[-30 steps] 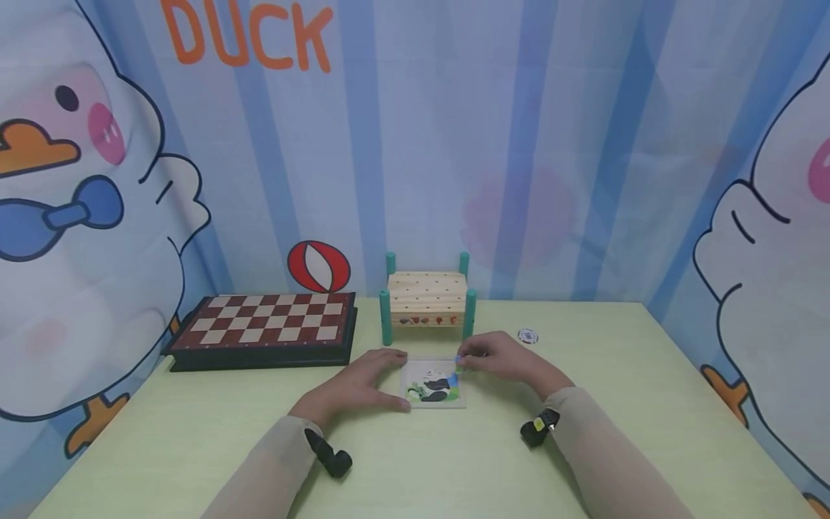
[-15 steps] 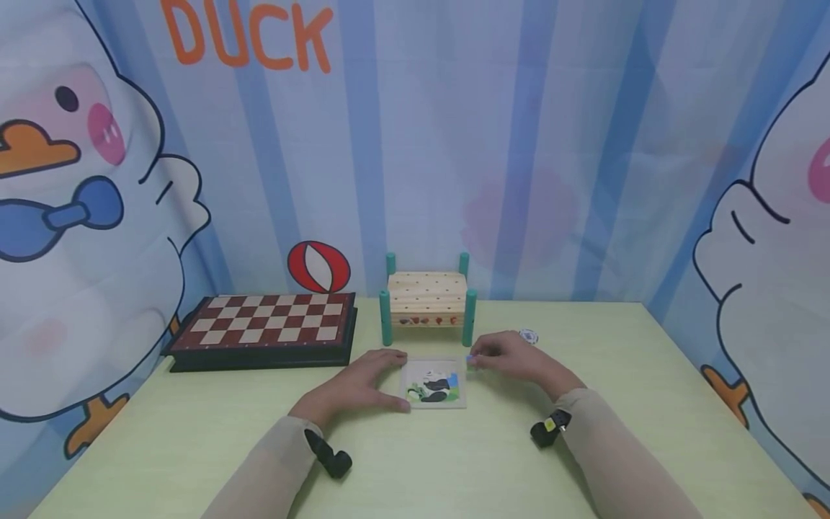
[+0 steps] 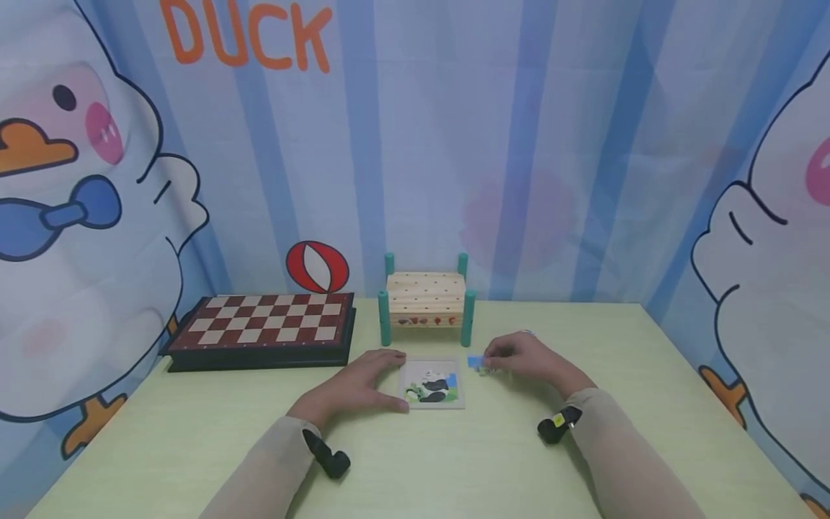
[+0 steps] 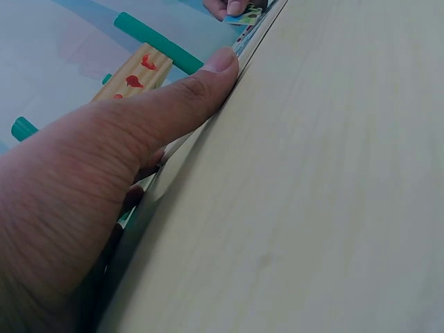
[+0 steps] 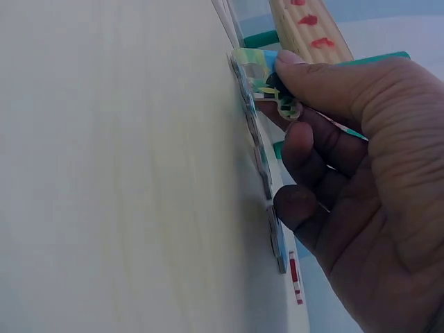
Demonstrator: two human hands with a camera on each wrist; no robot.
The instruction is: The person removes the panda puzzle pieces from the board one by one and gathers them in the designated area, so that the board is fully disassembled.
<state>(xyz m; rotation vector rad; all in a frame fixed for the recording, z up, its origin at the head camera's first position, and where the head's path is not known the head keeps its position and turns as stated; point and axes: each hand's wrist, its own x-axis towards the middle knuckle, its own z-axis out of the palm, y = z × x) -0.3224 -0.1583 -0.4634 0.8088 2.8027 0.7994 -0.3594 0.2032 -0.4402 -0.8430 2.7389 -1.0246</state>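
Two bare hands work over a small picture puzzle on a pale green counter [image 3: 415, 461]. The left hand [image 3: 353, 386] is spread, its thumb by the near left corner of a light-framed puzzle tray [image 3: 434, 406] and its fingers by the far left corner. Inside the tray lies a partly filled picture of a black-and-white panda on green, with a patch of blue at its right.

Just right of the tray, the right hand [image 3: 528, 358] pinches a puzzle piece [image 5: 255, 66] between thumb and forefinger, the other fingers curled in. The piece, printed in green, blue and black, has a rounded tab at one end. In the right wrist view, more loose pieces [image 5: 277, 239] lie flat along the counter beneath that hand; their printed faces are hard to make out at that low angle.

Behind the tray stands a miniature wooden bed [image 3: 426, 290] with green posts and red motifs along its front. A red-and-white checkered board [image 3: 266, 321] on a dark case sits at left, and a round chip [image 3: 530, 332] peeks out behind the right hand. A blue-striped backdrop [image 3: 421, 144] with cartoon ducks and orange lettering reading "DUCK" hangs beyond.
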